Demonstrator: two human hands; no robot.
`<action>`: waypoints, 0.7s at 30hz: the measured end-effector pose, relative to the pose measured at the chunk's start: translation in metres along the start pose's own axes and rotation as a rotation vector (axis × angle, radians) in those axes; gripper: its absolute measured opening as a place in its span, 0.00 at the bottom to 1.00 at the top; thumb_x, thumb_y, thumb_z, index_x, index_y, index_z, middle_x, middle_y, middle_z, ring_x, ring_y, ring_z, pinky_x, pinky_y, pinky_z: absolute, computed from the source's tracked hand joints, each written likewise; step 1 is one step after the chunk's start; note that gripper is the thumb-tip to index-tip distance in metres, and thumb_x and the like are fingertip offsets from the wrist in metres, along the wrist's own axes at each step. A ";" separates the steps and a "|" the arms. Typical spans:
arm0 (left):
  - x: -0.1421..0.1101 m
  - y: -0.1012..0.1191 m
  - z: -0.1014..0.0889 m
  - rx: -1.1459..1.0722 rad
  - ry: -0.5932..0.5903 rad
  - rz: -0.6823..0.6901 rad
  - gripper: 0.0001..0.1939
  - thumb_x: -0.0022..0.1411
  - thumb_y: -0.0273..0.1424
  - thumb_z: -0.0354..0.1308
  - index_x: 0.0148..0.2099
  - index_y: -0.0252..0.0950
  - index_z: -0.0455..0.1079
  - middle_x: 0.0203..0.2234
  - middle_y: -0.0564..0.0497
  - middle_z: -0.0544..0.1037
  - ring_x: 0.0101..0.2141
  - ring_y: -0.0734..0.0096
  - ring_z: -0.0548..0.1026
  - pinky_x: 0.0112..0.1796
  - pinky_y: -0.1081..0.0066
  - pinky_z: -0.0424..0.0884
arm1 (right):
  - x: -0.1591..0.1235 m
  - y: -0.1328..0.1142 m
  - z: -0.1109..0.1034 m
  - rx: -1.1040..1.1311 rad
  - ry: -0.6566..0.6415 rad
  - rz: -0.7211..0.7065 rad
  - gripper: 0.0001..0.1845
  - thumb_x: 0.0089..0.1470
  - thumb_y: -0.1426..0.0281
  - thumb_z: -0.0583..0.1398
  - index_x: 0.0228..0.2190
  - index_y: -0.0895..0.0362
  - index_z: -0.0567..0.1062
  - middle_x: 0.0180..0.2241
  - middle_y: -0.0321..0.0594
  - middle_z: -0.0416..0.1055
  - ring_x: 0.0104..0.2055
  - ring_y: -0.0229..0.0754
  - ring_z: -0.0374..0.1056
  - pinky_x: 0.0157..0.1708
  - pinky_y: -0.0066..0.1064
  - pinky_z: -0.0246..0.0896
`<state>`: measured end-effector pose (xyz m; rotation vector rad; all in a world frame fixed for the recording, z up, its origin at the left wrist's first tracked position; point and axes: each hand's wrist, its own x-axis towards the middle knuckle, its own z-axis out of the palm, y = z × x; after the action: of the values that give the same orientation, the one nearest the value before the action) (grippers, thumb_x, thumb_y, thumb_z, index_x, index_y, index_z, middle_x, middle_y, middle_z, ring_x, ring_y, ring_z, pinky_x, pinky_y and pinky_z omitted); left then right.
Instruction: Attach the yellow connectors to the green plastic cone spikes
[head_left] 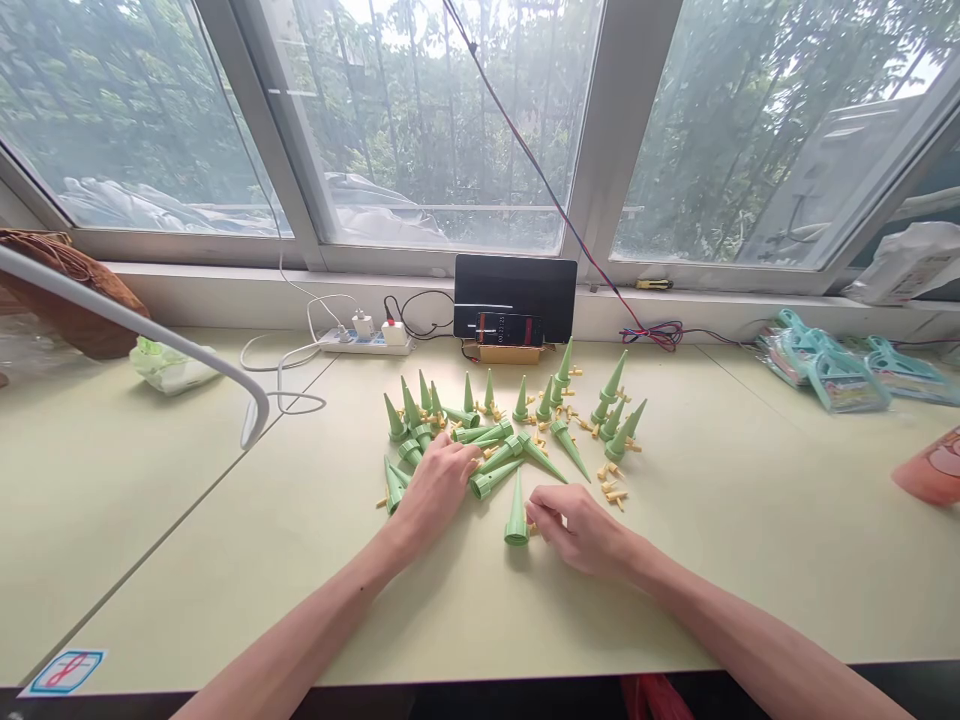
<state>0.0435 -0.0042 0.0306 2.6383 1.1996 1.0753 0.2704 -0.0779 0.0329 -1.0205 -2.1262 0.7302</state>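
Note:
My left hand (441,482) is closed over the left part of a pile of green plastic watering spikes (495,484); its curled fingers hide whatever they hold, if anything. One green watering spike (517,515) stands point up in front of the pile. Against its right side are the bent, closed fingers of my right hand (576,528), with a bit of yellow showing beneath them. Small yellow valves (615,494) lie loose to the right of the pile. Several more spikes stand upright behind, some fitted with yellow valves, such as the right-hand spike (624,432).
A phone (510,329) leans against a dark screen (517,280) at the back. Left of it are a power strip (367,340) and white cables. Teal packets (840,375) and an orange-pink object (930,470) are at right. A white curved bar (187,345) crosses the left side.

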 end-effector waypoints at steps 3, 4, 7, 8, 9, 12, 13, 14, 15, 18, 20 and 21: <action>0.000 0.000 -0.001 0.034 -0.031 -0.033 0.14 0.68 0.25 0.52 0.31 0.39 0.73 0.21 0.51 0.73 0.30 0.61 0.69 0.30 0.67 0.66 | 0.000 0.000 0.000 0.011 -0.011 0.008 0.17 0.65 0.71 0.50 0.23 0.54 0.57 0.20 0.31 0.57 0.22 0.34 0.51 0.24 0.28 0.49; 0.000 0.000 -0.001 0.041 -0.035 -0.037 0.13 0.68 0.24 0.52 0.31 0.39 0.73 0.21 0.51 0.73 0.30 0.61 0.69 0.30 0.67 0.66 | 0.000 0.000 0.000 0.016 -0.016 0.008 0.17 0.65 0.71 0.49 0.23 0.54 0.57 0.20 0.31 0.58 0.22 0.34 0.51 0.24 0.28 0.49; 0.000 0.001 0.000 0.062 -0.045 -0.046 0.12 0.66 0.22 0.52 0.34 0.38 0.74 0.22 0.50 0.74 0.31 0.60 0.70 0.30 0.67 0.67 | 0.000 0.000 -0.001 0.025 -0.029 0.010 0.17 0.65 0.71 0.49 0.23 0.54 0.57 0.21 0.32 0.60 0.22 0.34 0.54 0.25 0.28 0.51; 0.000 0.001 0.000 0.071 -0.048 -0.046 0.11 0.66 0.22 0.53 0.34 0.38 0.74 0.23 0.50 0.75 0.32 0.60 0.70 0.31 0.67 0.67 | 0.000 0.000 -0.001 0.025 -0.032 0.012 0.17 0.65 0.71 0.49 0.23 0.54 0.58 0.21 0.32 0.61 0.22 0.34 0.54 0.25 0.28 0.51; 0.000 0.001 0.000 0.079 -0.049 -0.045 0.11 0.65 0.21 0.53 0.34 0.37 0.74 0.24 0.50 0.75 0.32 0.60 0.70 0.31 0.67 0.68 | 0.000 0.000 -0.001 0.026 -0.034 0.016 0.17 0.65 0.71 0.49 0.23 0.54 0.58 0.21 0.32 0.61 0.22 0.34 0.54 0.25 0.28 0.51; 0.001 0.001 -0.002 0.093 -0.019 -0.023 0.10 0.65 0.20 0.53 0.35 0.37 0.73 0.25 0.50 0.76 0.32 0.61 0.69 0.31 0.67 0.68 | 0.000 0.000 -0.001 0.035 -0.046 0.027 0.17 0.66 0.70 0.49 0.23 0.54 0.59 0.21 0.32 0.61 0.22 0.35 0.54 0.24 0.28 0.52; 0.001 0.002 -0.003 0.095 0.004 -0.011 0.09 0.66 0.21 0.53 0.36 0.37 0.73 0.26 0.50 0.76 0.32 0.62 0.69 0.31 0.67 0.69 | 0.000 0.000 0.000 0.038 -0.050 0.029 0.17 0.66 0.70 0.49 0.23 0.54 0.59 0.21 0.32 0.61 0.22 0.35 0.54 0.24 0.28 0.52; 0.002 0.002 -0.004 0.095 0.035 0.004 0.09 0.66 0.21 0.53 0.37 0.37 0.72 0.26 0.50 0.76 0.32 0.62 0.69 0.31 0.67 0.69 | 0.000 0.000 0.000 0.040 -0.054 0.030 0.17 0.66 0.70 0.49 0.24 0.54 0.59 0.21 0.33 0.62 0.22 0.35 0.55 0.25 0.28 0.52; 0.002 0.003 -0.006 0.092 0.074 0.021 0.08 0.67 0.22 0.53 0.38 0.37 0.72 0.27 0.50 0.76 0.32 0.62 0.69 0.32 0.66 0.70 | 0.000 0.001 0.000 0.041 -0.059 0.031 0.17 0.67 0.70 0.49 0.24 0.54 0.59 0.22 0.33 0.62 0.23 0.35 0.55 0.25 0.28 0.52; 0.004 0.008 -0.010 0.051 0.199 0.076 0.08 0.69 0.23 0.53 0.42 0.37 0.71 0.31 0.49 0.78 0.34 0.64 0.72 0.35 0.66 0.72 | -0.001 0.002 0.001 0.040 -0.073 0.024 0.17 0.68 0.71 0.47 0.25 0.55 0.60 0.23 0.33 0.63 0.24 0.35 0.56 0.27 0.28 0.54; 0.003 0.013 -0.011 0.002 0.259 0.108 0.08 0.69 0.23 0.53 0.43 0.38 0.71 0.33 0.49 0.78 0.35 0.66 0.74 0.37 0.67 0.73 | -0.001 0.004 0.002 0.039 -0.076 0.014 0.17 0.69 0.71 0.46 0.26 0.55 0.61 0.24 0.33 0.63 0.25 0.35 0.57 0.28 0.28 0.55; 0.002 0.016 -0.010 -0.025 0.281 0.121 0.08 0.70 0.23 0.53 0.44 0.39 0.71 0.34 0.49 0.78 0.35 0.67 0.75 0.38 0.67 0.73 | 0.000 0.005 0.002 0.039 -0.075 0.013 0.17 0.69 0.71 0.46 0.26 0.55 0.61 0.24 0.33 0.63 0.25 0.35 0.57 0.29 0.28 0.56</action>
<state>0.0484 -0.0161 0.0448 2.6362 1.0676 1.5126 0.2712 -0.0762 0.0284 -1.0018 -2.1624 0.8246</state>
